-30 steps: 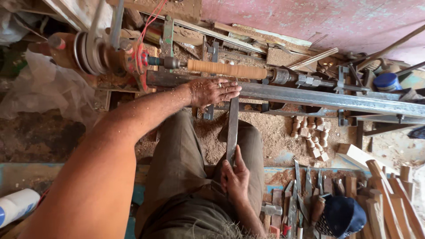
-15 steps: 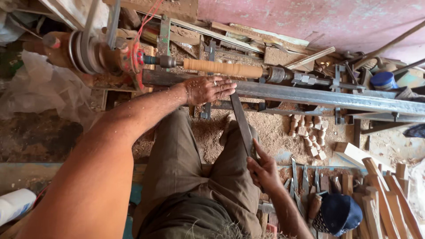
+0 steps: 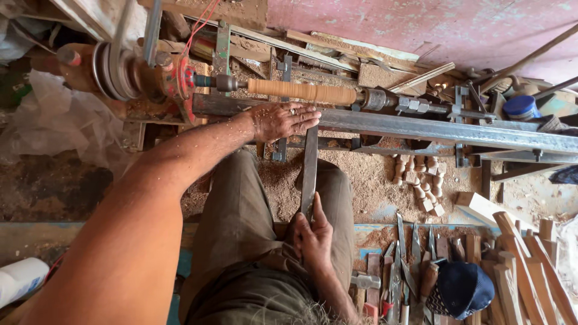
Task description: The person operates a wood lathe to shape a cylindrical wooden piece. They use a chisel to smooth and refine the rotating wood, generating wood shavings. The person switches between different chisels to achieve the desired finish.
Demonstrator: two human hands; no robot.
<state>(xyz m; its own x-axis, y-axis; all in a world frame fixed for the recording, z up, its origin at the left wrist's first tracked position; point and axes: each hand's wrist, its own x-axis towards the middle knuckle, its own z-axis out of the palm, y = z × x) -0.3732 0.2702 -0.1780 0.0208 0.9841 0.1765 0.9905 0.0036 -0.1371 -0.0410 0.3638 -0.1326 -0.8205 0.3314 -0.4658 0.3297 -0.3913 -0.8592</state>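
The left hand [image 3: 282,120] lies palm down on the long steel rail [image 3: 433,127] of a wood lathe, fingers stretched out nearly flat and pointing right, pressing on the upper end of a long flat turning chisel [image 3: 309,171]. The hand is open rather than closed around anything; its fingertips rest over the blade where it crosses the rail. The right hand [image 3: 313,236] sits lower, close to the person's lap, curled around the near end of the same chisel, thumb laid along the blade and fingers wrapped beneath. The chisel runs almost straight up from that hand to the rail, and its tip is hidden under the left hand, so whether it touches the wood cannot be told.

Just above the rail, a pale wooden spindle [image 3: 302,92] is mounted level between the lathe's drive end at the left and a metal centre [image 3: 378,99] at the right. At the far left are a grooved pulley [image 3: 114,71] and a red metal part [image 3: 182,84] of the headstock. Sawdust [image 3: 367,180] covers the floor beneath the rail, and a cluster of small turned wooden pieces [image 3: 421,180] lies on it to the right. Along the lower right, a row of other chisels and tools [image 3: 409,259] lies on a blue surface [image 3: 373,230], with a dark blue cap [image 3: 463,287] among them and wooden sticks [image 3: 524,259] beside it
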